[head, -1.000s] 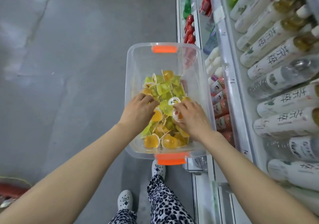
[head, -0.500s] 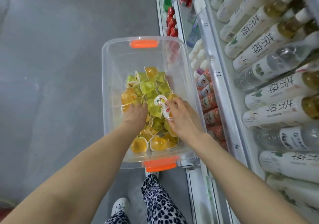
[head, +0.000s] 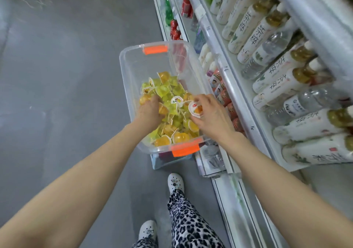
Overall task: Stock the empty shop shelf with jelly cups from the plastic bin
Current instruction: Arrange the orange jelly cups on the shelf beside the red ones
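A clear plastic bin with orange handles stands in front of me, holding a heap of yellow, green and orange jelly cups. My left hand is dug into the heap on its left side, fingers curled among the cups; what they hold is hidden. My right hand is lifted a little above the heap on the right and pinches an orange jelly cup with a white lid between thumb and fingers.
Shop shelving runs along the right, packed with white tea bottles and water bottles lying on their sides. Lower shelves hold red bottles and small cans. Grey floor lies to the left. My feet and patterned trousers are below.
My right hand has lifted up and to the right with the orange jelly cup. My left hand has pushed deeper into the heap. The view has tilted up along the aisle.
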